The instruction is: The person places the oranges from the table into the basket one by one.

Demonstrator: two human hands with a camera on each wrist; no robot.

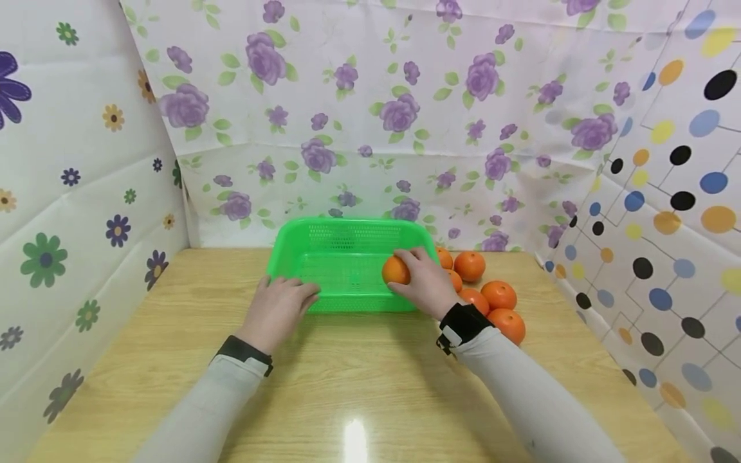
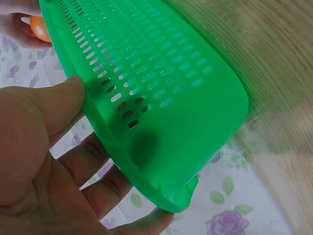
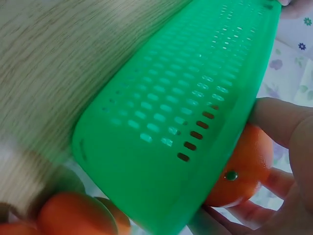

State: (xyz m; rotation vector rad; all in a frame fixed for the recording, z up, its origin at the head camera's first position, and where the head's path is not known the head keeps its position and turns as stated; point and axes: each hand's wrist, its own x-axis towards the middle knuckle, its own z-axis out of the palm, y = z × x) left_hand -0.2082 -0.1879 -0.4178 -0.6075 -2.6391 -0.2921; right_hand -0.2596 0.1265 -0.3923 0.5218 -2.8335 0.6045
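A green plastic basket [image 1: 347,303] with slotted walls stands on the table. My left hand [image 1: 278,310] holds its front left corner, the thumb [image 2: 68,95] and fingers at the rim in the left wrist view. Over the basket's right front part, my right hand [image 1: 429,283] grips an orange mandarin [image 1: 396,270] between thumb and fingers. The right wrist view shows this mandarin [image 3: 244,169] with its small green stem spot, partly hidden behind the basket rim. Whether it touches the basket floor I cannot tell.
Several more mandarins [image 1: 499,295] lie on the table to the right of the basket, some hidden by my right hand and wrist. The wooden table [image 1: 336,379] meets a flowered cloth [image 1: 359,128] behind, with patterned cloths at both sides.
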